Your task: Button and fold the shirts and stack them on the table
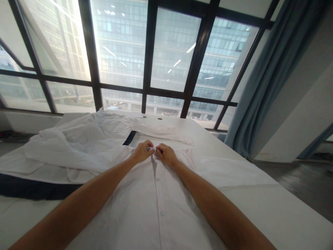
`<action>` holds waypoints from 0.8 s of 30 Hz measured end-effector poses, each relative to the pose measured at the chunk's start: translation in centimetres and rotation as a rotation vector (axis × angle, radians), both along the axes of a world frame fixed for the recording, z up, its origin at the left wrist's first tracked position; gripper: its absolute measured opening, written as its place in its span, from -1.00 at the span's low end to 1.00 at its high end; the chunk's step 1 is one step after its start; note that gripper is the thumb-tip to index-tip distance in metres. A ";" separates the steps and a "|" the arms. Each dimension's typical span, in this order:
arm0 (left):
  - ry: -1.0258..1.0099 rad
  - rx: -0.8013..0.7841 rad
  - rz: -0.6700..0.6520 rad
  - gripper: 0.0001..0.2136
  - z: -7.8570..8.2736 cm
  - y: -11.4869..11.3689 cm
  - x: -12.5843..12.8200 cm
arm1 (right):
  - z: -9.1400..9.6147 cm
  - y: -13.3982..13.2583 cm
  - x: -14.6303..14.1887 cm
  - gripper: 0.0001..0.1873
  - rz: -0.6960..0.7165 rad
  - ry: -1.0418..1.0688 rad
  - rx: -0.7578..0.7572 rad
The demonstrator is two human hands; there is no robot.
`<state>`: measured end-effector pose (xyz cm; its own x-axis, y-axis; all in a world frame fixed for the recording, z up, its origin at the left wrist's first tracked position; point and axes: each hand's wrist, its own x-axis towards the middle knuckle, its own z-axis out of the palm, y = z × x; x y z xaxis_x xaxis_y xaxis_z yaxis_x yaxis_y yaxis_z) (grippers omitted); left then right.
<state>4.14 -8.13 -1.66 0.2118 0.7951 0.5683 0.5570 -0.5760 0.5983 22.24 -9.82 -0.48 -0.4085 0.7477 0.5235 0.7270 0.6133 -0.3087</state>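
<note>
A white button-up shirt lies front up on the white table, its collar end away from me and its button placket running down the middle. At the top of the placket my left hand pinches one edge of the shirt's collar opening. Just beside it, my right hand has its fingers closed on the other edge. The fingertips of both hands nearly meet. Whether a button is between them is too small to tell. One sleeve stretches out to the right across the table.
More white garments lie heaped at the left and back of the table. A dark navy cloth shows beneath them. Behind the table stand large black-framed windows, with a blue-grey curtain on the right.
</note>
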 end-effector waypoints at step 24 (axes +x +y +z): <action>0.276 0.079 0.019 -0.85 0.7 -0.7 0.3 | -0.5 0.7 0.2 -0.87 -0.031 0.051 -0.070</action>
